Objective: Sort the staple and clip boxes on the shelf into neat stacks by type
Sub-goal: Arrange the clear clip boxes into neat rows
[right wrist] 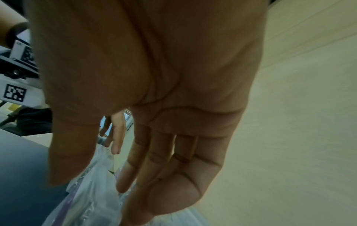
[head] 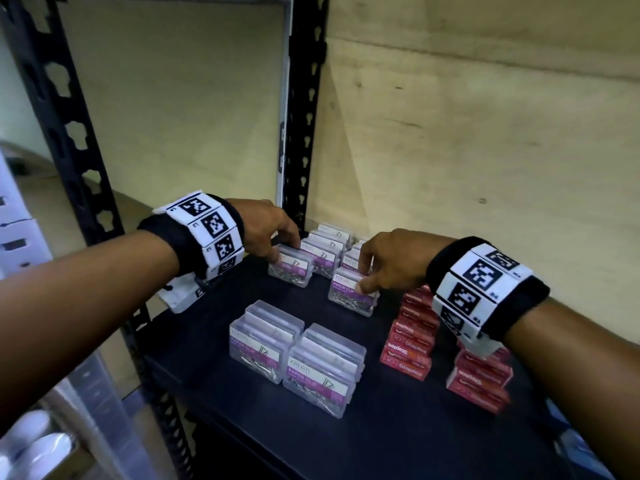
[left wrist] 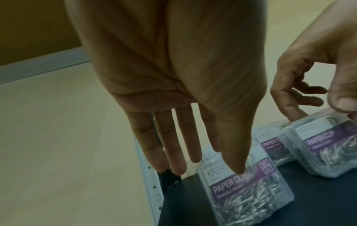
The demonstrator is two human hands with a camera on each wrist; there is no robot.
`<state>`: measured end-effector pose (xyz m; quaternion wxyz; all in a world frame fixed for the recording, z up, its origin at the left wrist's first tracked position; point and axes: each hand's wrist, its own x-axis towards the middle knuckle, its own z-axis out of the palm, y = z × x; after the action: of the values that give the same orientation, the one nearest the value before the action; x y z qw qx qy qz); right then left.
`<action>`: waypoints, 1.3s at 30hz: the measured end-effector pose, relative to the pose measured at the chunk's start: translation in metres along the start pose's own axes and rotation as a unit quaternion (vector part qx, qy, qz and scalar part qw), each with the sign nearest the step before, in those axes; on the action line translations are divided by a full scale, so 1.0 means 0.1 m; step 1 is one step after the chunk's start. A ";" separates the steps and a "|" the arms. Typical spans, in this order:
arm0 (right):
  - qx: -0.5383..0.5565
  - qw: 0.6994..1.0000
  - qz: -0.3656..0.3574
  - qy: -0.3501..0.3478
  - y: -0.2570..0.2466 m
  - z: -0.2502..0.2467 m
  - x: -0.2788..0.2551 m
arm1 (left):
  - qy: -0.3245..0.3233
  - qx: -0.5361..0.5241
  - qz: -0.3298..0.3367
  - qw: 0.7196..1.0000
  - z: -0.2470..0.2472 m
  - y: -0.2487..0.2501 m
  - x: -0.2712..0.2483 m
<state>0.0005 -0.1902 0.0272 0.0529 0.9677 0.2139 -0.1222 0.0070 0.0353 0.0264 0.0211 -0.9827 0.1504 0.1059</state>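
Note:
Clear paper clip boxes with purple labels stand in rows on the black shelf [head: 363, 434]. My left hand [head: 285, 252] [left wrist: 217, 165] pinches the front box of the back left row [head: 291, 271] [left wrist: 249, 188], thumb on its label, fingers behind. My right hand [head: 362, 278] [right wrist: 88, 183] pinches the front box of the neighbouring row [head: 351, 296] [left wrist: 328, 146] [right wrist: 92, 201] at its top edge. Two more rows of clip boxes [head: 294, 355] stand at the front. Red staple boxes [head: 412, 341] lie in two lines at the right, partly hidden by my right wrist.
A black slotted upright [head: 304, 133] stands at the back left corner and another [head: 69, 140] at the front left. A plywood wall [head: 485, 150] closes the back. Bare shelf surface lies along the front edge.

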 end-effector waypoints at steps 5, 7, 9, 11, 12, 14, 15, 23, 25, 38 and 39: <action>-0.005 1.000 -0.003 0.008 -0.02 0.03 0.07 | -0.004 -0.010 0.010 1.000 0.01 -0.03 0.10; -0.006 1.000 -0.005 0.010 -0.01 0.04 0.08 | -0.003 -0.004 0.009 1.000 0.04 -0.03 0.11; -0.002 1.000 -0.005 0.007 -0.01 0.06 0.08 | -0.004 -0.005 0.009 1.000 0.06 -0.02 0.13; -0.001 1.000 -0.006 0.008 -0.02 0.06 0.07 | -0.005 -0.004 0.010 1.000 0.07 -0.02 0.12; 0.000 1.000 -0.008 0.009 -0.02 0.06 0.06 | -0.006 -0.003 0.011 1.000 0.07 -0.01 0.11; 0.005 1.000 -0.012 0.010 -0.02 0.05 0.02 | -0.010 -0.002 0.014 1.000 0.05 0.00 0.07; 0.007 1.000 -0.015 0.009 -0.03 0.05 -0.01 | -0.013 -0.003 0.015 1.000 0.04 0.01 0.04; 0.040 0.998 -0.050 0.005 -0.15 0.08 -0.30 | -0.044 -0.072 0.036 0.996 0.10 0.09 -0.30; 0.039 0.997 -0.061 0.004 -0.19 0.09 -0.38 | -0.058 -0.076 0.044 0.995 0.10 0.11 -0.37; 0.052 0.995 -0.077 -0.030 -0.30 0.10 -0.62 | -0.105 -0.093 0.060 0.988 0.09 0.16 -0.53; 0.053 0.995 -0.078 -0.033 -0.30 0.10 -0.63 | -0.107 -0.095 0.061 0.988 0.10 0.15 -0.53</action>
<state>-0.0693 -0.1898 0.0327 -0.0013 0.9451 0.2797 -0.1688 -0.0490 0.0373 0.0282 -0.0631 -0.9522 0.1963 0.2253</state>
